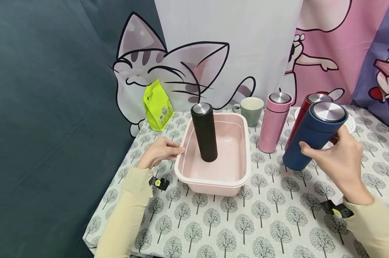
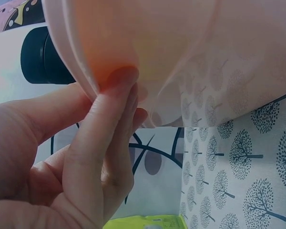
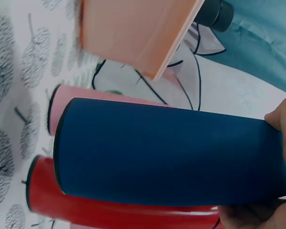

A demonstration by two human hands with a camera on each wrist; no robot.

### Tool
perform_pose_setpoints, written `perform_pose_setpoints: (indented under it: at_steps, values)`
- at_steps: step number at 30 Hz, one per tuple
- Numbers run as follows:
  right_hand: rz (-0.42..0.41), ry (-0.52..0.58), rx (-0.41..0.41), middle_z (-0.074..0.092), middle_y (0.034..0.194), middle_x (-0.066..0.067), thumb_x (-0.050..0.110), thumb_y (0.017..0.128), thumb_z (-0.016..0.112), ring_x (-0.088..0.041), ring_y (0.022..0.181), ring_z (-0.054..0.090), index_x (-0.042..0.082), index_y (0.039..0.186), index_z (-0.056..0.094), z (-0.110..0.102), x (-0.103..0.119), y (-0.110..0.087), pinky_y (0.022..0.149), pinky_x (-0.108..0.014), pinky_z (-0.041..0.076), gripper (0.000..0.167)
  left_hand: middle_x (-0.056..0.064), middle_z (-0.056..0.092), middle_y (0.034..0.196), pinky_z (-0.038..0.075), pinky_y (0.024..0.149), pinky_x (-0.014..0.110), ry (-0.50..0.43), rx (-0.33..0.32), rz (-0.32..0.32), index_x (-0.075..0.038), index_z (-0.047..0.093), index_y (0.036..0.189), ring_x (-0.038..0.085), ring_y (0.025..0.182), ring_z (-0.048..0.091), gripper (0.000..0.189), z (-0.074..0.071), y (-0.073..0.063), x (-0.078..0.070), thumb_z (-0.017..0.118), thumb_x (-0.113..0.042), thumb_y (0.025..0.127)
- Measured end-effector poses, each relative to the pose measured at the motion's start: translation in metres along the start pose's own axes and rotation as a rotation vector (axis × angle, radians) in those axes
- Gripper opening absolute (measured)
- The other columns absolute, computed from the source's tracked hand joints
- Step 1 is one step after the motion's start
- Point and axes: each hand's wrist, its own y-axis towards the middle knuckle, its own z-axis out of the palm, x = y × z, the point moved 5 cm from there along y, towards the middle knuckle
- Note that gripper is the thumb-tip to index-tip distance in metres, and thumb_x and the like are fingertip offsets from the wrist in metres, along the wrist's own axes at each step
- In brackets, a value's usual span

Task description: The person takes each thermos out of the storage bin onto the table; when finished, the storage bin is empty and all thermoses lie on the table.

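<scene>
My right fingers (image 1: 313,152) grip the matte-blue silver-capped cylindrical bottle (image 1: 310,134), tilted, right of the pale-pink plastic tub (image 1: 213,183); left fingers (image 2: 93,138) pinch the tub's rim. I'd guess rigid, hefty, low slip; best hold: upper body.

Upright lime-green pouch (image 1: 157,107), pale green mug (image 1: 252,112), white plate (image 1: 351,124), tree-print tablecloth (image 1: 213,224), cartoon-cat backdrop (image 1: 233,28)
</scene>
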Motion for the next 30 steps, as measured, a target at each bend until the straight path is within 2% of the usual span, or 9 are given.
perform_pose_setpoints:
  at_steps: [4,6,8,11,13,18,25,27,30]
  values:
    - [0.034,-0.014,-0.009,0.051,0.089,0.040,0.008,0.062,0.089,0.023,0.075,0.051,0.016,0.115,0.066,-0.001,-0.009,0.000,0.067,0.001,0.038,0.058,0.025,0.067,0.117,0.063,0.081,0.031,-0.010,0.000,0.000,0.008,0.063,0.121,0.025,0.092,0.073,0.039,0.000,0.001,0.001,0.073,-0.012,0.089]
    - [0.062,-0.022,-0.006,0.050,0.089,0.039,0.010,0.063,0.089,0.023,0.076,0.050,0.019,0.114,0.065,-0.001,-0.014,0.001,0.068,0.000,0.038,0.058,0.025,0.067,0.118,0.063,0.082,0.031,-0.015,0.005,0.003,0.009,0.063,0.121,0.025,0.093,0.073,0.039,0.000,0.001,0.001,0.072,-0.011,0.089]
    - [0.078,-0.036,-0.006,0.049,0.087,0.040,0.011,0.063,0.090,0.023,0.075,0.049,0.019,0.113,0.065,-0.003,-0.019,0.001,0.071,-0.001,0.035,0.057,0.025,0.067,0.117,0.063,0.081,0.032,-0.023,0.007,0.005,0.008,0.063,0.121,0.027,0.094,0.073,0.038,0.000,0.002,0.002,0.073,-0.011,0.089]
    - [0.077,-0.056,-0.010,0.048,0.085,0.042,0.013,0.063,0.090,0.023,0.073,0.047,0.018,0.112,0.065,-0.005,-0.025,0.002,0.069,-0.005,0.034,0.055,0.025,0.067,0.117,0.063,0.081,0.032,-0.027,0.008,0.003,0.008,0.064,0.121,0.028,0.095,0.072,0.038,0.000,0.002,0.002,0.072,-0.010,0.089]
    - [0.076,-0.068,-0.014,0.047,0.084,0.042,0.013,0.063,0.089,0.022,0.072,0.046,0.020,0.110,0.064,-0.006,-0.028,0.003,0.068,-0.006,0.033,0.054,0.024,0.068,0.116,0.063,0.081,0.032,-0.027,0.003,-0.004,0.007,0.064,0.120,0.028,0.095,0.072,0.037,0.000,0.002,0.002,0.073,-0.010,0.089]
    - [0.112,-0.117,-0.013,0.044,0.083,0.041,0.017,0.064,0.089,0.021,0.071,0.043,0.035,0.105,0.057,-0.010,-0.037,0.003,0.062,-0.008,0.032,0.055,0.024,0.068,0.117,0.063,0.082,0.032,-0.031,0.007,-0.003,0.007,0.064,0.120,0.026,0.095,0.072,0.037,0.001,0.002,0.001,0.072,-0.010,0.089]
    - [0.080,-0.162,-0.029,0.040,0.081,0.043,0.018,0.063,0.088,0.024,0.072,0.039,0.008,0.109,0.061,-0.015,-0.047,0.006,0.062,-0.011,0.028,0.054,0.025,0.067,0.117,0.062,0.084,0.033,-0.028,0.017,0.016,0.008,0.064,0.120,0.024,0.093,0.073,0.038,0.001,0.002,0.001,0.073,-0.012,0.089]
    - [0.072,-0.167,-0.033,0.040,0.080,0.043,0.017,0.063,0.088,0.023,0.070,0.038,0.008,0.109,0.061,-0.017,-0.051,0.008,0.062,-0.011,0.027,0.054,0.024,0.068,0.117,0.062,0.084,0.032,-0.025,0.018,0.020,0.009,0.064,0.120,0.023,0.091,0.073,0.038,0.001,0.002,0.001,0.073,-0.012,0.089]
    - [0.065,-0.173,-0.041,0.039,0.079,0.044,0.017,0.063,0.087,0.023,0.070,0.037,0.014,0.106,0.060,-0.018,-0.056,0.010,0.060,-0.015,0.028,0.051,0.024,0.068,0.117,0.062,0.084,0.032,-0.021,0.021,0.022,0.009,0.064,0.120,0.021,0.088,0.073,0.038,0.001,0.001,0.001,0.072,-0.012,0.089]
